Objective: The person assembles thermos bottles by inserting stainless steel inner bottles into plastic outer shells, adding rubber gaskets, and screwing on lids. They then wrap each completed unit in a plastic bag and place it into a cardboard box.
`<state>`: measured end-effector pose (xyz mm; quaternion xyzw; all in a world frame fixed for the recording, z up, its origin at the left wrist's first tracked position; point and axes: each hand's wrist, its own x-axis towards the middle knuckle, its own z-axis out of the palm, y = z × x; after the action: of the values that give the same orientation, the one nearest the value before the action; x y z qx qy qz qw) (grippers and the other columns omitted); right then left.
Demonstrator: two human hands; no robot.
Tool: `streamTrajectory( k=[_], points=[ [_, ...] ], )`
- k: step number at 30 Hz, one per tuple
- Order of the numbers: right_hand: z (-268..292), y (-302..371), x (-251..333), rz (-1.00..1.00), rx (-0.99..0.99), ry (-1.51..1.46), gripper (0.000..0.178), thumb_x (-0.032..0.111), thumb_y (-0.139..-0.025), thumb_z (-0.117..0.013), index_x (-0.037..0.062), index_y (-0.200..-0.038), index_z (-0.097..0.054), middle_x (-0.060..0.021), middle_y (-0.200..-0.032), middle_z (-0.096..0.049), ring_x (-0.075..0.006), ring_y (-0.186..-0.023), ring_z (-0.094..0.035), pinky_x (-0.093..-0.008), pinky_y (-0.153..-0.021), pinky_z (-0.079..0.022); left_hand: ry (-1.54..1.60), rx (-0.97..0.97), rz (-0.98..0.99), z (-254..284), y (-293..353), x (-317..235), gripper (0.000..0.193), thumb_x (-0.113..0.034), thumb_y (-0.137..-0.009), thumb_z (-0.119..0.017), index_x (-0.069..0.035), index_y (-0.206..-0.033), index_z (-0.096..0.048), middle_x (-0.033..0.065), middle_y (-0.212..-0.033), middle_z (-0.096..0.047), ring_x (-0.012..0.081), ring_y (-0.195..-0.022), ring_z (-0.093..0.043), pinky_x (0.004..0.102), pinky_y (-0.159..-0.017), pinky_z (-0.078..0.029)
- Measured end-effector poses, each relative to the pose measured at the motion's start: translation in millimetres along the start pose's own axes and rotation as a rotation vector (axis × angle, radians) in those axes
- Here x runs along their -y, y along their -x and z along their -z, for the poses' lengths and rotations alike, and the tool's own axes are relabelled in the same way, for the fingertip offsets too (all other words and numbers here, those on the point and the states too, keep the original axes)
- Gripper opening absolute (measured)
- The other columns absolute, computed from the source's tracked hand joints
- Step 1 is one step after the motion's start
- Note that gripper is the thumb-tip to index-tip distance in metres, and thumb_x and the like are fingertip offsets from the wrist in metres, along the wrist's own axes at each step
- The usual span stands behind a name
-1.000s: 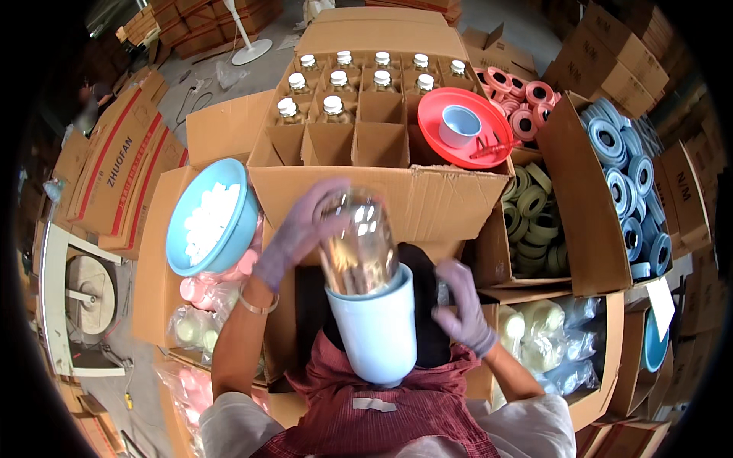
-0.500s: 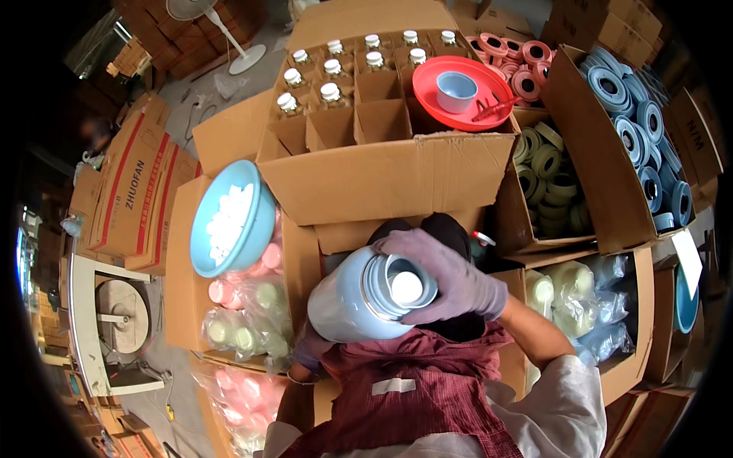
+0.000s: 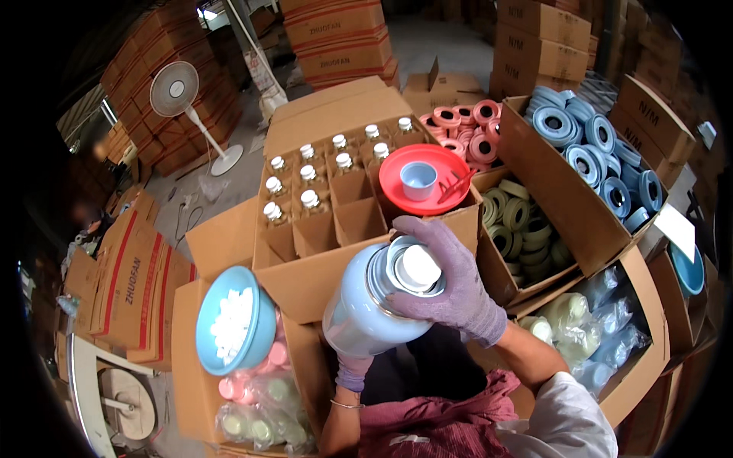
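A light-blue vacuum flask [image 3: 363, 307] is tilted in front of me, its mouth facing up and toward me. A white stopper [image 3: 418, 268] sits in its neck. My right hand [image 3: 454, 284], in a purple-grey glove, is wrapped round the neck and rim from the right, thumb in front and fingers behind. My left hand [image 3: 353, 368], also gloved, supports the flask from below at its lower left; its fingers are mostly hidden by the flask. Just beyond the flask stands a divided carton [image 3: 298, 271] with several white-capped bottles [image 3: 309, 199] in its cells.
On the carton's right corner rests a red plate [image 3: 393, 197] with a light-blue cup [image 3: 419, 179]. A blue basin [image 3: 263, 353] of small white pieces is at left. Boxes of pink [image 3: 482, 149], green [image 3: 500, 217] and blue rings [image 3: 584, 164] stand at right, above bagged cups [image 3: 576, 324].
The view has tilted up, showing more of the room behind. The flask has moved forward, nearer the divided carton, with both hands still on it. My left hand shows more below it.
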<state>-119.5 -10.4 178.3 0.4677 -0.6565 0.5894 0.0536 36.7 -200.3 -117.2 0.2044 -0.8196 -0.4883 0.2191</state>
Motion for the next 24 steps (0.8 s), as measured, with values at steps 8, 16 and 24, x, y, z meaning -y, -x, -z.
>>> streamTrajectory(
  k=[8, 16, 24],
  points=[
    [-27, -21, -37, -0.092, 0.15, -0.12, 0.065, 0.031, -0.061, -0.082, 0.0015, -0.115, -0.062, -0.0126, -0.11, -0.064, -0.0274, -0.101, -0.064, -0.0365, -0.092, -0.049, 0.079, -0.132, 0.091, -44, -8, 21, 0.05, -0.018, -0.087, -0.069, 0.001, -0.131, -0.053, 0.0165, -0.124, -0.061, 0.0257, -0.114, -0.059, 0.0381, -0.096, -0.048],
    [-17, -5, -53, 0.053, 0.218, -0.183, 0.07, 0.03, -0.057, -0.085, 0.0014, -0.117, -0.061, -0.0152, -0.11, -0.063, -0.0315, -0.1, -0.062, -0.0386, -0.089, -0.048, 0.152, -0.136, 0.167, -28, -14, 39, 0.044, -0.018, -0.091, -0.064, 0.001, -0.129, -0.054, 0.0162, -0.12, -0.063, 0.0247, -0.11, -0.061, 0.037, -0.094, -0.05],
    [-2, 195, -73, -0.355, 0.163, -0.291, 0.115, 0.031, -0.071, -0.087, 0.0013, -0.152, -0.011, -0.0213, -0.147, -0.038, -0.0316, -0.137, -0.038, -0.0441, -0.114, -0.03, 0.563, 0.077, 0.324, 144, -80, -56, 0.038, -0.02, -0.097, -0.052, 0.003, -0.128, -0.056, 0.0129, -0.119, -0.064, 0.0222, -0.107, -0.061, 0.0344, -0.091, -0.051]
  ],
)
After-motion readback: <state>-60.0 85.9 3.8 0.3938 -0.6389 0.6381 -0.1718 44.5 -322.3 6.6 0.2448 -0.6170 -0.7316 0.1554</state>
